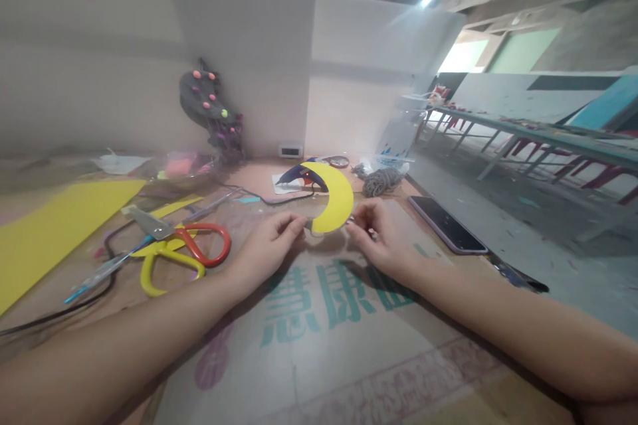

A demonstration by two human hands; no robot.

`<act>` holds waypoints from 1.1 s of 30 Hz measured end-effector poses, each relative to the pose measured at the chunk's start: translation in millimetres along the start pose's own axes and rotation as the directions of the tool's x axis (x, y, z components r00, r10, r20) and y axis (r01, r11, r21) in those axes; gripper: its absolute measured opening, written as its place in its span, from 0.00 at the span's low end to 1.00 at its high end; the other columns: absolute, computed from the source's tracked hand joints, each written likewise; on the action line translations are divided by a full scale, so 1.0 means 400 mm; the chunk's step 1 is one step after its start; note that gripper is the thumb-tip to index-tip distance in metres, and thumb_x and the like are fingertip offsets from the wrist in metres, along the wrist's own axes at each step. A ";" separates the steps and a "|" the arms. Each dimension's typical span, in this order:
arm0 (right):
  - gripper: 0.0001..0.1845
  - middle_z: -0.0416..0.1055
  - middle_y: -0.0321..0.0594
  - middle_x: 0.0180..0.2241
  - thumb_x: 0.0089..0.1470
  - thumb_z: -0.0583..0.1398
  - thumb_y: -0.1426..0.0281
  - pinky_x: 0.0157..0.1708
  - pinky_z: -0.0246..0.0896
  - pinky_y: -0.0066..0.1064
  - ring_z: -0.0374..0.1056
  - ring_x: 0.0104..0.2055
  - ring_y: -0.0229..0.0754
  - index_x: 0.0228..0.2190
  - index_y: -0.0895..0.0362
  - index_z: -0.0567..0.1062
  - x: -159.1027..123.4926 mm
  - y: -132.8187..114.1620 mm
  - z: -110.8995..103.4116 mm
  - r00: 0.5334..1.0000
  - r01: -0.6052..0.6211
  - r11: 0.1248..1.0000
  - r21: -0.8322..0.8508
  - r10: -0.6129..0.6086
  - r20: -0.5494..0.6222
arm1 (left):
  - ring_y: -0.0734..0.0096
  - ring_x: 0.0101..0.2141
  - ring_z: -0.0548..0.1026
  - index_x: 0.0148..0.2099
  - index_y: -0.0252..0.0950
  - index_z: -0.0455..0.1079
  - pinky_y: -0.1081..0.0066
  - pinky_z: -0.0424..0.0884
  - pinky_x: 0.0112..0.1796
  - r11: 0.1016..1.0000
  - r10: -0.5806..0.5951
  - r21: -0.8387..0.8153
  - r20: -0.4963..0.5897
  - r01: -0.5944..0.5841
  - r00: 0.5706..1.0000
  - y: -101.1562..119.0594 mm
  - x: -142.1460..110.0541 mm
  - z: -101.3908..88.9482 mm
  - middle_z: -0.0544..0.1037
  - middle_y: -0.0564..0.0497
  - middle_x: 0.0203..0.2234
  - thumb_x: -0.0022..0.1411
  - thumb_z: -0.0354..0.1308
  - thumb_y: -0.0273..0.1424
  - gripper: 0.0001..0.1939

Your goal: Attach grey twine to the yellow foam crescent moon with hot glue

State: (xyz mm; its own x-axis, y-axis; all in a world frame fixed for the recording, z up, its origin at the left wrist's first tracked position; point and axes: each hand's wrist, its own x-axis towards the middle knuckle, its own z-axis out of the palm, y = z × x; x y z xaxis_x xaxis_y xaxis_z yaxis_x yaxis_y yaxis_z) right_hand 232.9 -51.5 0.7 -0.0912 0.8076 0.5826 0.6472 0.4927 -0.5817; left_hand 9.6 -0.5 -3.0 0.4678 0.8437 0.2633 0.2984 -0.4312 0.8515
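Observation:
A yellow crescent moon cutout [341, 196] is held up over the table, its curve bulging to the right. My left hand [279, 237] pinches its lower tip between thumb and fingers. On the other side, my right hand [373, 231] has its fingers closed at the crescent's lower right edge; its exact hold there is partly hidden. Behind the cutout lies a dark blue glue gun [294, 174], partly covered by it. Scissors [167, 232] with one red and one yellow handle rest to the left of my left hand.
A yellow sheet [64, 229] lies far left, with a blue-tipped pen [107, 272] near the scissors. Grey yarn [383, 180] and a phone [447, 224] are on the right. A dark crescent decoration with coloured dots [207, 103] leans against the wall by a small display [290, 150].

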 end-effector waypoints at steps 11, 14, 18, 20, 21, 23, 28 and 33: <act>0.15 0.68 0.36 0.26 0.54 0.57 0.57 0.29 0.60 0.30 0.64 0.28 0.39 0.29 0.56 0.69 0.027 0.021 0.002 0.964 -0.264 0.957 0.120 0.257 0.069 | 0.69 0.33 0.72 0.36 0.36 0.71 0.73 0.64 0.34 0.999 0.013 0.034 -0.005 -0.012 1.000 0.014 -0.009 0.001 0.75 0.53 0.29 0.65 0.49 0.42 0.17; 0.14 0.68 0.36 0.26 0.53 0.57 0.57 0.28 0.60 0.29 0.63 0.27 0.38 0.28 0.56 0.68 0.024 0.024 0.008 0.964 -0.261 0.960 0.101 0.253 0.084 | 0.71 0.31 0.70 0.36 0.35 0.70 0.74 0.63 0.32 0.999 -0.007 -0.033 -0.056 0.005 0.998 0.008 -0.005 -0.001 0.74 0.53 0.29 0.65 0.49 0.43 0.17; 0.16 0.64 0.32 0.22 0.53 0.57 0.55 0.21 0.54 0.27 0.58 0.21 0.35 0.27 0.55 0.67 0.024 0.023 0.007 0.943 -0.331 0.927 0.176 0.320 0.087 | 0.71 0.29 0.69 0.35 0.35 0.70 0.74 0.62 0.31 0.997 -0.010 -0.071 -0.039 0.007 0.999 0.003 -0.001 0.002 0.73 0.54 0.27 0.64 0.51 0.42 0.16; 0.18 0.60 0.29 0.19 0.53 0.57 0.53 0.18 0.51 0.26 0.55 0.18 0.33 0.27 0.55 0.67 0.025 0.020 0.004 0.924 -0.383 0.890 0.247 0.368 0.108 | 0.71 0.29 0.69 0.35 0.35 0.71 0.74 0.63 0.31 0.996 -0.016 -0.087 -0.014 0.014 1.000 0.004 0.000 0.005 0.73 0.54 0.26 0.63 0.52 0.41 0.15; 0.18 0.59 0.29 0.18 0.52 0.58 0.52 0.17 0.50 0.26 0.54 0.18 0.33 0.27 0.55 0.66 0.026 0.019 0.003 0.916 -0.401 0.875 0.271 0.383 0.119 | 0.71 0.30 0.70 0.36 0.35 0.71 0.74 0.63 0.32 0.995 -0.018 -0.095 -0.006 0.018 1.000 0.004 0.000 0.007 0.73 0.54 0.27 0.63 0.52 0.40 0.14; 0.19 0.58 0.28 0.18 0.51 0.59 0.52 0.17 0.50 0.25 0.54 0.17 0.32 0.26 0.55 0.66 0.027 0.016 0.001 0.906 -0.424 0.855 0.300 0.403 0.132 | 0.70 0.31 0.70 0.37 0.35 0.71 0.74 0.63 0.33 0.994 -0.025 -0.108 -0.004 0.024 1.000 0.003 0.001 0.008 0.74 0.54 0.28 0.62 0.53 0.39 0.13; 0.20 0.59 0.28 0.19 0.50 0.59 0.51 0.16 0.50 0.26 0.54 0.17 0.32 0.26 0.55 0.66 0.021 0.005 0.004 0.890 -0.450 0.840 0.303 0.392 0.233 | 0.70 0.31 0.68 0.36 0.36 0.68 0.73 0.63 0.32 0.984 -0.019 -0.176 -0.078 0.005 0.997 -0.005 0.005 0.009 0.71 0.54 0.27 0.62 0.52 0.42 0.14; 0.25 0.58 0.31 0.18 0.58 0.51 0.50 0.20 0.50 0.27 0.55 0.21 0.34 0.20 0.55 0.62 0.027 -0.007 -0.010 0.942 -0.328 0.926 0.186 0.307 0.135 | 0.72 0.29 0.67 0.33 0.37 0.65 0.73 0.62 0.32 0.972 -0.036 -0.237 -0.126 0.005 0.991 -0.012 0.004 0.011 0.68 0.55 0.25 0.64 0.50 0.42 0.14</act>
State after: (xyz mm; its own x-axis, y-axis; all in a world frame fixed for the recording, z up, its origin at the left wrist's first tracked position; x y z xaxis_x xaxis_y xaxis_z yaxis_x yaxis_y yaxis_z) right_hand 233.0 -45.6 10.9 0.0103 0.9558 0.2938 0.4887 0.2515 -0.8354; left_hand 12.7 1.6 -8.7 0.3485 0.8921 0.2877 0.0953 -0.3391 0.9359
